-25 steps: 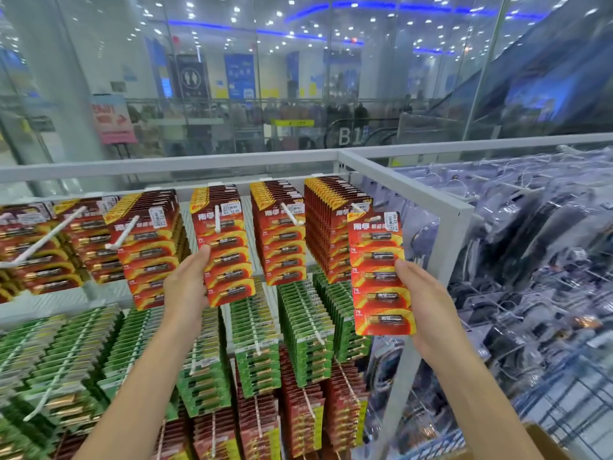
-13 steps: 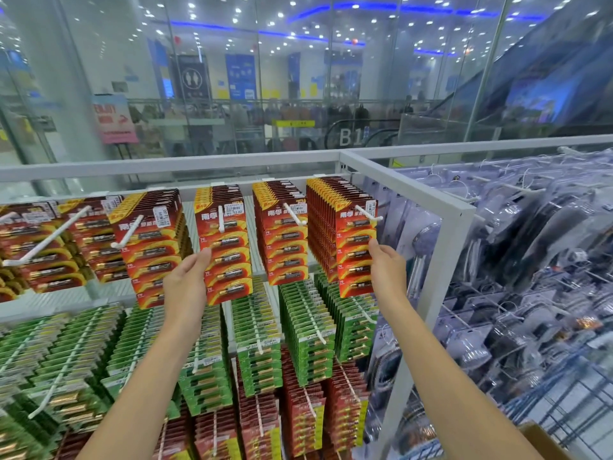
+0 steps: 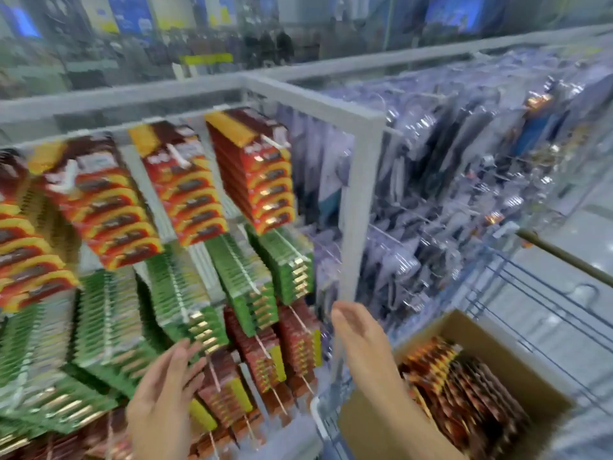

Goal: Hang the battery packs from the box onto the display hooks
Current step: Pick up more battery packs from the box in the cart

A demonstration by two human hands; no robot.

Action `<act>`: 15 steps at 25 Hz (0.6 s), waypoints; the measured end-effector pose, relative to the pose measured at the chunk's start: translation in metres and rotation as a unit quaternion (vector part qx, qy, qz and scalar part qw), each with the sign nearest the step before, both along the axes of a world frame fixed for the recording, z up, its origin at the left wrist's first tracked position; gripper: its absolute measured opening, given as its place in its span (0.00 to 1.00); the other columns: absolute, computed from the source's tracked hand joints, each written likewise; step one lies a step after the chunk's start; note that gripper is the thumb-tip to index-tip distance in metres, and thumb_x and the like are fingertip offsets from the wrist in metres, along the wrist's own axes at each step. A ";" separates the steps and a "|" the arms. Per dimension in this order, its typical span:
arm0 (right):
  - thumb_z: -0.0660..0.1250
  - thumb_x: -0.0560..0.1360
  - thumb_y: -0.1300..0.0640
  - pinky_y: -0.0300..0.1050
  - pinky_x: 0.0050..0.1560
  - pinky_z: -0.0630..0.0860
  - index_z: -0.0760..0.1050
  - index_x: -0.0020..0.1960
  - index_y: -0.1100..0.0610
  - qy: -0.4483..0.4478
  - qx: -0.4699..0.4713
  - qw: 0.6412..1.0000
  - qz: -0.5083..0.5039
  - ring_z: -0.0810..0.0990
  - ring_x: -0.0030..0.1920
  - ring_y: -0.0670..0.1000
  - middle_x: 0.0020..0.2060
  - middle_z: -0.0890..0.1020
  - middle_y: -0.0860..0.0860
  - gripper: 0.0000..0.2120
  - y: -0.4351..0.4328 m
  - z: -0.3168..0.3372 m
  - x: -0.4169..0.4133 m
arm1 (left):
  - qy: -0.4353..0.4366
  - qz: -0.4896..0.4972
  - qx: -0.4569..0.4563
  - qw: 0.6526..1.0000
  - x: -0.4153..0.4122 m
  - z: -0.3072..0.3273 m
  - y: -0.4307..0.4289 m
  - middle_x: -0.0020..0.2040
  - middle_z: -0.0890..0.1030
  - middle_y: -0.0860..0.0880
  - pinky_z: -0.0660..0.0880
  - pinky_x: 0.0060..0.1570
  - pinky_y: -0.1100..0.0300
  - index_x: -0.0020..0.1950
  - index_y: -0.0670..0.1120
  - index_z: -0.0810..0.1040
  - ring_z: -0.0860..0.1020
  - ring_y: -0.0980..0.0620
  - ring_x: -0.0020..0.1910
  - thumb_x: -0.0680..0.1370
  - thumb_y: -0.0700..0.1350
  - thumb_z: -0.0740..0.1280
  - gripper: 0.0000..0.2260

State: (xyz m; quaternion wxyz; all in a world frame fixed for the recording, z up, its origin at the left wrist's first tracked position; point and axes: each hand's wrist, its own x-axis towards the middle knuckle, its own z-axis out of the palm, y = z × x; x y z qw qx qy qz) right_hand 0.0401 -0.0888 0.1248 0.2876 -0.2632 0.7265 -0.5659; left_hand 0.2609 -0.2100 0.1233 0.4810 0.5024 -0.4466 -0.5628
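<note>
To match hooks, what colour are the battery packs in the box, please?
Battery packs: red and yellow, head view.

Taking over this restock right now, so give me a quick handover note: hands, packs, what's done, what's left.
Left hand: open, empty, in front of the lower rows of hanging packs.
Right hand: open, empty, by the white frame post, just left of the box.
Cardboard box: lower right, with a stack of red battery packs inside.
Done: the top-row hooks carry red packs; green and dark red rows hang below.
Left: take the packs from the box and hang them. The picture is motion-blurred, so free hook space cannot be judged.
</note>
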 end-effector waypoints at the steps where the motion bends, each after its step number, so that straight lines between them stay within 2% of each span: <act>1: 0.63 0.83 0.46 0.31 0.55 0.73 0.77 0.62 0.45 -0.015 0.024 0.999 -0.018 0.79 0.56 0.34 0.55 0.82 0.38 0.10 0.024 -0.021 -0.005 | -0.009 -0.035 0.018 0.999 -0.015 -0.014 0.013 0.56 0.86 0.42 0.85 0.51 0.54 0.64 0.39 0.80 0.84 0.39 0.54 0.84 0.43 0.65 0.12; 3: 0.63 0.83 0.46 0.32 0.53 0.72 0.77 0.60 0.45 -0.038 0.088 0.993 -0.069 0.79 0.56 0.36 0.55 0.81 0.38 0.08 0.076 -0.060 -0.018 | -0.034 -0.090 0.054 0.994 -0.052 -0.040 0.043 0.55 0.86 0.45 0.80 0.57 0.49 0.63 0.41 0.81 0.84 0.42 0.55 0.84 0.44 0.65 0.11; 5: 0.64 0.83 0.46 0.38 0.55 0.73 0.77 0.57 0.43 -0.073 0.144 0.978 -0.130 0.79 0.56 0.40 0.55 0.82 0.41 0.05 0.128 -0.091 -0.028 | -0.047 -0.132 0.096 0.985 -0.087 -0.065 0.071 0.56 0.86 0.45 0.78 0.55 0.49 0.59 0.45 0.83 0.84 0.44 0.55 0.84 0.45 0.66 0.08; 7: 0.65 0.83 0.48 0.45 0.59 0.73 0.78 0.56 0.46 -0.122 0.181 0.955 -0.199 0.80 0.56 0.46 0.55 0.83 0.47 0.04 0.173 -0.117 -0.037 | -0.060 -0.189 0.141 0.970 -0.123 -0.088 0.098 0.56 0.86 0.45 0.77 0.53 0.51 0.57 0.47 0.83 0.84 0.44 0.55 0.83 0.46 0.66 0.08; 10: 0.67 0.82 0.51 0.50 0.62 0.74 0.79 0.54 0.50 -0.185 0.220 0.915 -0.282 0.81 0.57 0.54 0.54 0.84 0.52 0.04 0.224 -0.146 -0.051 | -0.098 -0.258 0.178 0.945 -0.180 -0.120 0.137 0.52 0.86 0.49 0.79 0.52 0.53 0.56 0.47 0.83 0.84 0.49 0.51 0.84 0.47 0.66 0.08; 13: 0.71 0.80 0.54 0.47 0.59 0.73 0.82 0.50 0.50 -0.215 0.231 0.885 -0.343 0.82 0.54 0.55 0.51 0.86 0.54 0.01 0.254 -0.156 -0.065 | -0.131 -0.315 0.227 0.912 -0.253 -0.156 0.163 0.51 0.86 0.47 0.81 0.56 0.52 0.54 0.45 0.83 0.85 0.48 0.51 0.84 0.45 0.67 0.07; 15: 0.72 0.79 0.53 0.46 0.59 0.71 0.83 0.50 0.51 -0.234 0.220 0.873 -0.367 0.81 0.53 0.52 0.51 0.86 0.51 0.03 0.264 -0.158 -0.074 | -0.171 -0.344 0.262 0.885 -0.306 -0.190 0.169 0.50 0.87 0.45 0.82 0.56 0.51 0.54 0.42 0.84 0.86 0.47 0.50 0.83 0.45 0.69 0.08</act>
